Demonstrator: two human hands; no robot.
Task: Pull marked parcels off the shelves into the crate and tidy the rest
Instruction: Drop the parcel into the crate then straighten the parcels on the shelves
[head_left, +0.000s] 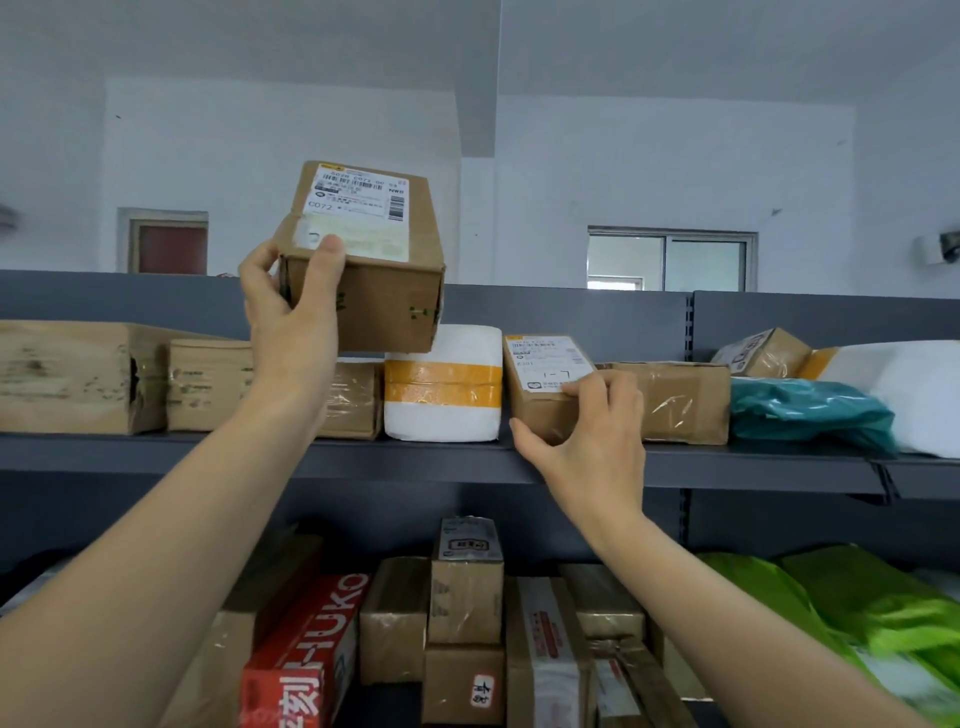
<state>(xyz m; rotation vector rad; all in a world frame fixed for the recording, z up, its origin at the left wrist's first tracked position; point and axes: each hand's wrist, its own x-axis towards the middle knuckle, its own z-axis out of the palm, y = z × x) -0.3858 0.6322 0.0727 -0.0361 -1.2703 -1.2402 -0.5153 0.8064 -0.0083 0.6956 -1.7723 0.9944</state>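
Two grey shelves (156, 453), white wall (571, 171) | left hand (291, 317) grips raised carton (379, 296) | right hand (595, 441) grips labelled box (537, 413)

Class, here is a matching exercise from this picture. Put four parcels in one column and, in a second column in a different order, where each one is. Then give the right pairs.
Parcels
1. Brown cardboard box labelled C072
2. White foam parcel with orange tape bands
3. Small brown cardboard box with a white label
4. Red carton with white lettering

Places
A. Below the grey upper shelf
B. Held in the air by the left hand
C. On the upper shelf, gripped by the right hand
D. On the upper shelf, in neither hand

Pairs: 1-B, 2-D, 3-C, 4-A
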